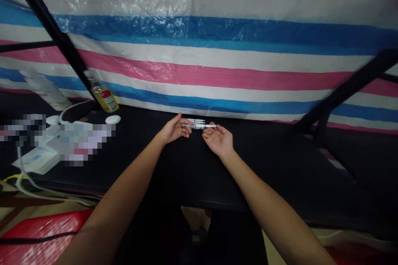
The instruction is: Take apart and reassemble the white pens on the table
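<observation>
A slim white pen (203, 126) lies level between my two hands, just above the black tabletop. My left hand (175, 129) grips its left end, the thumb pointing up and the other fingers curled. The fingertips of my right hand (220, 138) pinch the right end, palm turned upward. Right behind it are more white pens (199, 121), lying side by side close to the striped sheet; how many cannot be made out. Small details of the held pen are too fine to read.
A striped plastic sheet (199, 62) hangs behind the black table (192, 169). On the left are a bottle of yellow liquid (106, 98), a white bottle (46, 91), a white oval object (112, 119), a white box (39, 158) and cables. Black frame bars slant at both sides. A red stool (40, 236) stands lower left.
</observation>
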Action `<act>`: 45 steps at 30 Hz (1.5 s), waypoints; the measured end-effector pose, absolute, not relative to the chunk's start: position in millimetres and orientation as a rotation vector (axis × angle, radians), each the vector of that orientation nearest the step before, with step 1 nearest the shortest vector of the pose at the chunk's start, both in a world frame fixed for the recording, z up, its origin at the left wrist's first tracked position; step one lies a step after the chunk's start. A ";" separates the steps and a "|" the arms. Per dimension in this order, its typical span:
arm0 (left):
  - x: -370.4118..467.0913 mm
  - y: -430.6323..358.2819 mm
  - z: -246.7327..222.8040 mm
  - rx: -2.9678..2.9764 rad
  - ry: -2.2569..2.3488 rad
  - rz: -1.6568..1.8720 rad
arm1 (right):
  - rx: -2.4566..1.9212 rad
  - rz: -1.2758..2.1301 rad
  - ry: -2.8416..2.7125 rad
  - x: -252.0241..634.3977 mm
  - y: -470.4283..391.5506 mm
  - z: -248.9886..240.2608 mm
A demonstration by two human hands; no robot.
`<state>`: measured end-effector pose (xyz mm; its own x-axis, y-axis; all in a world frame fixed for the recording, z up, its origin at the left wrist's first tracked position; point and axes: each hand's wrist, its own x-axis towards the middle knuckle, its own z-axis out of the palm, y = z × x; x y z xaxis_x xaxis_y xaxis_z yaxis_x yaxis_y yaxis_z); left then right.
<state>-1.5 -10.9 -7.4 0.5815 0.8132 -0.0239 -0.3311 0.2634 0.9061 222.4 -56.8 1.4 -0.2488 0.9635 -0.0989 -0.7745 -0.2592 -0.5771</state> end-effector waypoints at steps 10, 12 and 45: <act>-1.6 -9.2 -9.0 1.050 0.558 0.822 | -0.564 1.796 -0.533 225.9 -55.7 6.0; -1.8 -8.8 -9.1 1.053 0.571 0.823 | -0.578 1.797 -0.521 225.4 -55.8 6.1; 4.0 -9.9 4.8 1.462 0.922 0.991 | -1.117 0.875 -1.147 241.1 -31.6 -17.1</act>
